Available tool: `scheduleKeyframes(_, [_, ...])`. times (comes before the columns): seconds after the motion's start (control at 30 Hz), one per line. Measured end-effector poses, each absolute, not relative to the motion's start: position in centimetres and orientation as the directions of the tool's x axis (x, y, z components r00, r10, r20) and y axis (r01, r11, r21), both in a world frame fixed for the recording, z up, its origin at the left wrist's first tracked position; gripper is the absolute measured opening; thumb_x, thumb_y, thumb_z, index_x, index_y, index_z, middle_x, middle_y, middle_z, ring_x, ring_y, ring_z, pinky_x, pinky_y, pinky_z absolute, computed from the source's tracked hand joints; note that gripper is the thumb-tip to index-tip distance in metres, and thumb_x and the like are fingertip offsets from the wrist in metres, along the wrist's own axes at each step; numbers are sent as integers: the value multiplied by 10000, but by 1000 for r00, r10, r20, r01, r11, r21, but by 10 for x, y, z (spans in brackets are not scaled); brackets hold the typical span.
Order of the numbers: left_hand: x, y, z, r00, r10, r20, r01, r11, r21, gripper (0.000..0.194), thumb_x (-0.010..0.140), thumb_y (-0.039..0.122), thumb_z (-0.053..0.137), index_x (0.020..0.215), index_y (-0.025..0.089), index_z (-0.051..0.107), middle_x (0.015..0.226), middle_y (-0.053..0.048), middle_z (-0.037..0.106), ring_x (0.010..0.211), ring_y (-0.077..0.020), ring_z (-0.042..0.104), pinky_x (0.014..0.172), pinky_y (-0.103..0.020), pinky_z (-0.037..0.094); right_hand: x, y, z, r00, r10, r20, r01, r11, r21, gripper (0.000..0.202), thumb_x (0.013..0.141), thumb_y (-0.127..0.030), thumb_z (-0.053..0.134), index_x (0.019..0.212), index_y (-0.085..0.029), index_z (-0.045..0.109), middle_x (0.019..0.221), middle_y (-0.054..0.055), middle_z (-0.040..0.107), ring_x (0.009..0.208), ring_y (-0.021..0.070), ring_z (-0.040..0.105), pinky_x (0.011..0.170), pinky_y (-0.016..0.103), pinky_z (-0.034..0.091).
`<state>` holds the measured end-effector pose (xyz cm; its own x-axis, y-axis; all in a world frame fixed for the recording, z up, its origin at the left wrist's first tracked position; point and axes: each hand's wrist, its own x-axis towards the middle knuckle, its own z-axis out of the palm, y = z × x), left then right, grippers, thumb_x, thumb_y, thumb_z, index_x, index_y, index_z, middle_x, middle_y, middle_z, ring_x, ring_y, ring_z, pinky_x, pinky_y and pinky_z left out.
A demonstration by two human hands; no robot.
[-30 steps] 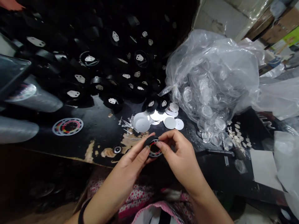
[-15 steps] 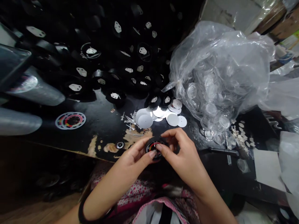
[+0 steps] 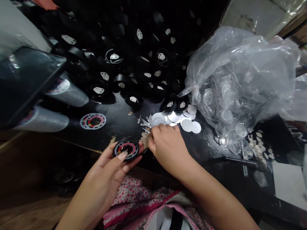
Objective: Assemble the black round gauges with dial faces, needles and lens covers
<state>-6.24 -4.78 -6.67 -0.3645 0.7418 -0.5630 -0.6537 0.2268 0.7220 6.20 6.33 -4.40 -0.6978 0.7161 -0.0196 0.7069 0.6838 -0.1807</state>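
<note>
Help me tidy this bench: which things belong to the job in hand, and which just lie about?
Likely the job: dial, held in the left hand; white pins, near the right hand; printed discs.

Seemingly just lying about: white sheet; black rod.

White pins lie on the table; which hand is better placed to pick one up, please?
Probably the right hand: it is close to the pins, while the left hand holds the dial.

Pink-dotted clothing (image 3: pixel 130 189) (white ground), pink edging (image 3: pixel 157 210), bare forearms (image 3: pixel 211 188)

In my left hand (image 3: pixel 107 174) a dial (image 3: pixel 130 148) is lying; beyond my right hand (image 3: pixel 169 145), discs (image 3: pixel 186 125) are seemingly touching pins (image 3: pixel 145 122).
</note>
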Motion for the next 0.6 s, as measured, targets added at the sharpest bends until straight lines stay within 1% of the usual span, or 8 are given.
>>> scheduleKeyframes(0.07, [-62, -46, -64, -347, 742, -573, -709, 193, 678, 305, 832, 309, 773, 1123, 248, 705, 1163, -77, 770, 1108, -271, 712, 913, -351, 615, 58, 67, -44, -716, 698, -19, 691, 705, -157, 198, 971, -187, 471, 956, -107, 651, 923, 149, 705, 880, 303, 664, 799, 451, 451])
scheduleKeyframes(0.13, [-62, -43, -64, -304, 736, -605, -769, 186, 612, 314, 860, 303, 750, 1167, 285, 686, 1216, -63, 755, 1102, -275, 720, 901, -374, 624, 58, 70, -43, -720, 693, -37, 684, 700, -204, 178, 960, -176, 488, 935, -116, 653, 924, 135, 711, 871, 287, 664, 806, 439, 451])
scheduleKeyframes(0.2, [-61, -38, -63, -216, 735, -643, -826, 214, 522, 229, 886, 304, 721, 1114, 282, 702, 1241, -62, 746, 1095, -286, 725, 893, -403, 630, 63, 71, -41, -691, 721, -46, 690, 640, -339, 122, 937, -172, 543, 888, -142, 651, 906, 95, 715, 850, 247, 656, 801, 396, 452])
scheduleKeyframes(0.27, [-60, -31, -62, -107, 744, -659, -870, 251, 424, 118, 921, 283, 666, 1010, 238, 728, 1229, -77, 750, 1079, -292, 732, 892, -427, 631, 71, 71, -40, -650, 760, -21, 652, 543, -529, 67, 907, -165, 604, 854, -165, 645, 877, 51, 709, 825, 199, 640, 782, 341, 452])
scheduleKeyframes(0.37, [-54, -20, -59, -19, 767, -641, -906, 258, 336, 204, 967, 218, 556, 944, 174, 754, 1163, -111, 771, 1046, -273, 744, 919, -420, 622, 88, 65, -39, -593, 802, 74, 513, 447, -733, 44, 891, -147, 624, 870, -180, 643, 859, 18, 688, 825, 166, 627, 779, 305, 454])
scheduleKeyframes(0.43, [-48, -15, -58, -28, 774, -633, -914, 236, 329, 246, 973, 177, 523, 927, 151, 764, 1114, -128, 785, 1056, -254, 741, 950, -387, 606, 99, 59, -37, -554, 823, 124, 463, 428, -776, 53, 900, -146, 613, 891, -188, 644, 880, 16, 674, 859, 165, 625, 803, 308, 456])
scheduleKeyframes(0.5, [-42, -13, -57, -53, 788, -613, -907, 218, 359, 242, 971, 183, 538, 897, 139, 764, 1098, -147, 788, 1094, -258, 728, 969, -368, 593, 109, 53, -35, -510, 848, 142, 473, 414, -778, 54, 906, -152, 612, 900, -198, 642, 907, 17, 663, 886, 169, 617, 814, 314, 453])
scheduleKeyframes(0.6, [-31, -16, -56, -122, 833, -540, -858, 184, 479, 168, 951, 236, 615, 970, 156, 762, 1121, -137, 785, 1124, -264, 716, 965, -344, 592, 116, 46, -33, -459, 880, 125, 554, 393, -734, 41, 887, -195, 669, 896, -198, 630, 911, 19, 653, 871, 183, 604, 784, 327, 437])
